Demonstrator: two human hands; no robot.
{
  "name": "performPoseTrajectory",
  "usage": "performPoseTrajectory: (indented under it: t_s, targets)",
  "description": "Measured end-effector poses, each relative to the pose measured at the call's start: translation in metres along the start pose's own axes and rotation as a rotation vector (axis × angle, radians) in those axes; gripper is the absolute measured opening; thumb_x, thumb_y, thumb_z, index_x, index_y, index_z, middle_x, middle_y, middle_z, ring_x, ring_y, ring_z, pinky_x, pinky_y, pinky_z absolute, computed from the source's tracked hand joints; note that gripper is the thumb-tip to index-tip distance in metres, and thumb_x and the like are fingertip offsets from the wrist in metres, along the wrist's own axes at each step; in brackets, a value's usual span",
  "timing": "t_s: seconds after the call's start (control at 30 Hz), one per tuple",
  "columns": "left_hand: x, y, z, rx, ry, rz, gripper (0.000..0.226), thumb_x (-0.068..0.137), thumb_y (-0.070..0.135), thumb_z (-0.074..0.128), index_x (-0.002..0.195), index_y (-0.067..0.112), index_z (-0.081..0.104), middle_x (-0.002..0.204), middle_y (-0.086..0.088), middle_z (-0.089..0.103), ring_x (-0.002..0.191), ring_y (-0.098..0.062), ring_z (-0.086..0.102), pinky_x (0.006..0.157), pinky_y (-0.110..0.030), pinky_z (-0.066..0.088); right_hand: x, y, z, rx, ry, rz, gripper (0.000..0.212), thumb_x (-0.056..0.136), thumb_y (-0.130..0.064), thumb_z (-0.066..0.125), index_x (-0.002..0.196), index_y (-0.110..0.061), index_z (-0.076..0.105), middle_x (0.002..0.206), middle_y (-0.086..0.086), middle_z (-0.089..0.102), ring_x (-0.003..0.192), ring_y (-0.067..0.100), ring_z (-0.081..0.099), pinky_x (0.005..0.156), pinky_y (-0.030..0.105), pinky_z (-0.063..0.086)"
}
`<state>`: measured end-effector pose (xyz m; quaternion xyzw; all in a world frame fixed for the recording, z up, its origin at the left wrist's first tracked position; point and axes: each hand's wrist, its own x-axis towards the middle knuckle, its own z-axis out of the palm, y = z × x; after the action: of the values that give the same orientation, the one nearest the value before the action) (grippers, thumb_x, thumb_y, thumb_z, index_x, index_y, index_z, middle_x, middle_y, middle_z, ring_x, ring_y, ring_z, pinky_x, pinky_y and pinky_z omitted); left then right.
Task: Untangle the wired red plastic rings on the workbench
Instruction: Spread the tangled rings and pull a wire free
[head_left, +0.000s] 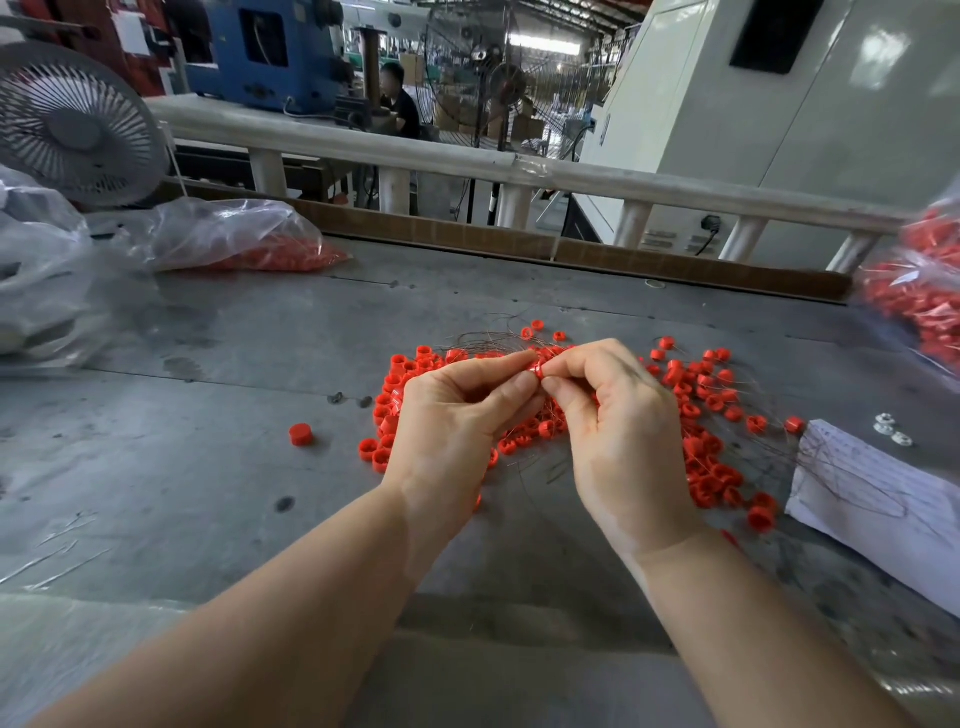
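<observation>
A pile of small red plastic rings (701, 410) tangled with thin dark wires lies in the middle of the grey workbench (208, 467). My left hand (457, 415) and my right hand (618, 415) are raised just above the pile, fingertips meeting. Between them they pinch one red ring (537, 370) with wire on it. Part of the pile is hidden under my hands. A single red ring (300, 434) sits apart to the left of the pile.
A clear bag of red rings (249, 244) lies at the back left, another bag (924, 291) at the right edge. White paper (878, 499) and small white nuts (891, 428) lie at right. A fan (72, 124) stands back left, a railing (467, 161) behind the bench.
</observation>
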<state>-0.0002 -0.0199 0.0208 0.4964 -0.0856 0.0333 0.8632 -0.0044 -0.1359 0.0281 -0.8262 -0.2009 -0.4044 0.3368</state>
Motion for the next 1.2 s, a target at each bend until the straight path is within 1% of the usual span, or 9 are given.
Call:
performPoseTrajectory:
  t_s: [0.07, 0.17, 0.33, 0.47, 0.67, 0.77, 0.87, 1.2]
  targets:
    - [-0.0001, -0.0008, 0.0, 0.02, 0.008, 0.008, 0.021, 0.076, -0.001, 0.064, 0.077, 0.018, 0.075, 0.08, -0.005, 0.074, 0.077, -0.011, 0.071, 0.066, -0.014, 0.053, -0.0001, -0.0018, 0.0008, -0.024, -0.003, -0.013, 0.005, 0.079, 0.002, 0.062, 0.078, 0.004, 0.066, 0.078, 0.013, 0.064, 0.074, 0.028, 0.062, 0.069, 0.04, 0.052]
    - [0.0, -0.0015, 0.0005, 0.02, 0.009, 0.011, 0.024, 0.08, -0.005, 0.062, 0.08, 0.015, 0.074, 0.077, -0.004, 0.074, 0.075, -0.01, 0.071, 0.065, -0.014, 0.052, 0.0001, -0.0025, 0.0014, -0.051, -0.007, -0.002, 0.007, 0.079, -0.001, 0.061, 0.077, 0.004, 0.066, 0.078, 0.013, 0.063, 0.074, 0.028, 0.062, 0.069, 0.038, 0.051]
    - [0.0008, -0.0019, 0.0002, 0.031, -0.028, 0.008, 0.021, 0.082, -0.003, 0.06, 0.087, 0.013, 0.072, 0.081, -0.002, 0.075, 0.079, -0.009, 0.071, 0.068, -0.013, 0.052, -0.0002, 0.0004, 0.0002, 0.005, -0.004, 0.048, 0.004, 0.08, 0.002, 0.063, 0.078, 0.004, 0.065, 0.078, 0.011, 0.063, 0.074, 0.024, 0.061, 0.071, 0.028, 0.046]
    - [0.0019, -0.0036, -0.0013, 0.011, -0.052, -0.012, 0.021, 0.081, -0.003, 0.06, 0.091, 0.011, 0.071, 0.084, -0.004, 0.075, 0.082, -0.012, 0.071, 0.069, -0.014, 0.053, -0.0005, 0.0023, -0.0002, 0.012, -0.005, 0.067, 0.005, 0.081, 0.0, 0.062, 0.079, 0.003, 0.065, 0.079, 0.011, 0.063, 0.075, 0.024, 0.06, 0.072, 0.029, 0.046]
    - [0.0016, -0.0043, -0.003, 0.023, -0.044, 0.018, 0.02, 0.079, -0.004, 0.061, 0.088, 0.01, 0.072, 0.081, -0.004, 0.074, 0.079, -0.011, 0.071, 0.068, -0.014, 0.053, -0.0017, 0.0016, 0.0003, 0.019, -0.025, 0.063, 0.003, 0.082, 0.002, 0.063, 0.08, 0.003, 0.065, 0.079, 0.011, 0.062, 0.076, 0.024, 0.06, 0.072, 0.03, 0.046]
    - [0.0001, -0.0037, -0.0021, 0.06, -0.044, 0.05, 0.021, 0.08, -0.006, 0.06, 0.087, 0.011, 0.071, 0.078, -0.001, 0.074, 0.076, -0.008, 0.07, 0.066, -0.013, 0.052, -0.0019, 0.0, 0.0007, 0.022, -0.021, 0.073, 0.003, 0.081, 0.002, 0.063, 0.079, 0.003, 0.065, 0.079, 0.01, 0.062, 0.075, 0.023, 0.059, 0.072, 0.027, 0.045]
    - [-0.0015, -0.0032, -0.001, 0.092, -0.029, 0.077, 0.023, 0.081, -0.007, 0.06, 0.086, 0.013, 0.071, 0.076, 0.001, 0.074, 0.074, -0.007, 0.07, 0.065, -0.012, 0.052, -0.0024, -0.0019, 0.0011, 0.015, -0.021, 0.091, 0.003, 0.082, 0.003, 0.064, 0.079, 0.003, 0.065, 0.079, 0.01, 0.062, 0.075, 0.022, 0.059, 0.071, 0.026, 0.045]
    - [-0.0044, -0.0027, 0.001, 0.197, -0.004, 0.159, 0.024, 0.081, -0.006, 0.063, 0.086, 0.016, 0.071, 0.076, 0.006, 0.074, 0.076, -0.005, 0.07, 0.067, -0.011, 0.051, -0.0036, -0.006, 0.0023, 0.041, -0.019, 0.186, 0.003, 0.084, 0.001, 0.064, 0.082, 0.0, 0.066, 0.081, 0.002, 0.059, 0.078, 0.016, 0.058, 0.072, 0.019, 0.045]
